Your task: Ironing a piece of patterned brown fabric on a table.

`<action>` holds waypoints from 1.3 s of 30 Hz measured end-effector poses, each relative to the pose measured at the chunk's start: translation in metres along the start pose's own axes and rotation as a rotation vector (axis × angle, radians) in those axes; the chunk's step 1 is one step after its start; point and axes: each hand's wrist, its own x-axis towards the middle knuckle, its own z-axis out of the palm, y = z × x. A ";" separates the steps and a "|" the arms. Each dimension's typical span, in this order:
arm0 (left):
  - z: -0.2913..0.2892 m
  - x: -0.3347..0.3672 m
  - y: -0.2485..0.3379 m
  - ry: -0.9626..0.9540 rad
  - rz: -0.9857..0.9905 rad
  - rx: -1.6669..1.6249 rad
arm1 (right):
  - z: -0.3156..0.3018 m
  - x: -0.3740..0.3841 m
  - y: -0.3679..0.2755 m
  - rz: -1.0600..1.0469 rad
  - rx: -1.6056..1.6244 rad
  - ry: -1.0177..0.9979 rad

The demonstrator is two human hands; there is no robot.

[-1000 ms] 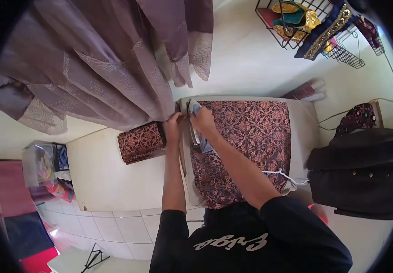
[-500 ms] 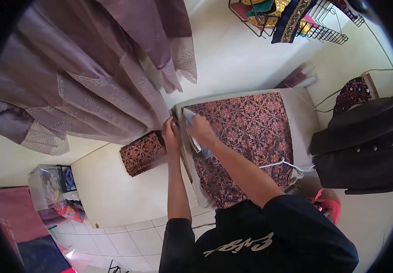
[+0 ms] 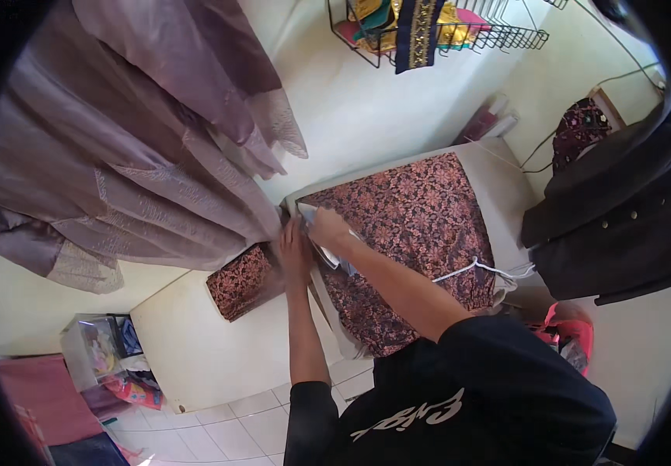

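My right hand (image 3: 329,231) is closed round the handle of a light blue and white clothes iron (image 3: 327,255). The iron is at the left edge of a padded ironing surface (image 3: 498,175), on a dark cloth with a reddish floral pattern (image 3: 405,217). Right beside it, my left hand (image 3: 295,247) rests at the pad's left edge, fingers stretched and slightly blurred. Any cloth beneath those fingers is hidden. Against the left hand's outer side lies a folded floral cloth (image 3: 236,286) of the same pattern, on a lower cream tabletop (image 3: 203,349).
A long mauve dress (image 3: 141,171) hangs at the left, its hem close to my left hand. A white cord (image 3: 460,272) crosses the floral cloth. Dark jacket (image 3: 615,217) hangs at right, above a pink basket (image 3: 572,334). A wire rack (image 3: 491,37) is on the wall.
The whole view has shifted a little. Both hands remain at the pad's left edge, and the gap between the iron and my left hand has narrowed.
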 end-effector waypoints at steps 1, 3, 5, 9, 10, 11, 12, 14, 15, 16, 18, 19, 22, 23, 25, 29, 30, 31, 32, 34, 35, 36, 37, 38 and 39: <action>0.000 0.001 0.004 -0.001 0.004 -0.004 | -0.002 -0.002 0.004 0.042 -0.011 -0.017; -0.002 0.006 0.020 -0.242 -0.017 0.144 | -0.011 0.001 0.024 0.077 -0.026 -0.022; -0.005 0.005 0.026 -0.252 -0.042 0.194 | -0.020 -0.003 0.029 0.156 -0.029 0.008; 0.000 0.005 0.025 -0.247 -0.058 0.315 | -0.043 0.021 0.049 0.120 0.022 0.100; 0.002 0.006 0.024 -0.238 -0.058 0.323 | -0.046 0.027 0.046 0.129 0.014 0.108; 0.008 0.007 0.025 -0.230 -0.091 0.351 | -0.048 0.031 0.047 0.148 0.004 0.121; 0.014 0.007 0.027 -0.222 -0.123 0.378 | -0.047 0.032 0.046 0.146 0.005 0.128; 0.022 0.008 0.045 -0.226 -0.186 0.355 | -0.043 0.036 0.055 0.128 0.021 0.140; 0.024 0.017 0.062 -0.235 -0.248 0.333 | -0.039 0.039 0.071 0.144 0.017 0.168; 0.028 0.028 0.076 -0.235 -0.218 0.312 | -0.033 0.039 0.092 0.096 -0.052 0.166; 0.018 0.024 0.079 -0.306 -0.258 0.546 | -0.031 0.019 0.096 0.045 -0.122 0.120; 0.011 0.018 0.073 -0.339 -0.322 0.443 | -0.035 0.000 0.088 0.076 -0.088 0.104; 0.015 0.030 0.092 -0.420 -0.323 0.638 | -0.060 -0.008 0.104 0.072 -0.051 0.171; 0.017 0.041 0.107 -0.467 -0.332 0.626 | -0.075 0.000 0.108 0.124 -0.022 0.189; 0.043 0.048 0.107 -0.464 -0.308 0.771 | -0.083 0.014 0.101 0.142 0.001 0.243; 0.091 0.046 0.097 -0.282 -0.007 0.228 | -0.082 0.030 0.104 0.132 0.000 0.342; 0.093 0.042 0.097 -0.280 -0.003 0.228 | -0.080 0.023 0.103 0.132 0.001 0.346; 0.095 0.040 0.095 -0.246 -0.069 0.214 | -0.079 0.017 0.103 0.124 -0.003 0.246; 0.095 0.036 0.094 -0.212 -0.145 0.201 | -0.079 0.008 0.102 0.114 -0.009 0.136; 0.094 0.028 0.091 -0.217 -0.193 0.224 | -0.083 -0.016 0.106 0.088 -0.041 0.139; 0.093 0.030 0.103 -0.213 -0.123 0.300 | -0.092 -0.022 0.116 0.075 -0.074 0.166; 0.090 0.031 0.109 -0.201 -0.054 0.385 | -0.097 -0.021 0.121 0.082 -0.075 0.165; 0.091 0.032 0.114 -0.176 -0.040 0.414 | -0.104 -0.016 0.125 0.100 -0.100 0.174; 0.089 0.034 0.117 -0.176 -0.041 0.420 | -0.110 -0.009 0.126 0.110 -0.123 0.184; 0.089 0.035 0.119 -0.181 -0.045 0.412 | -0.112 0.001 0.130 0.099 -0.126 0.211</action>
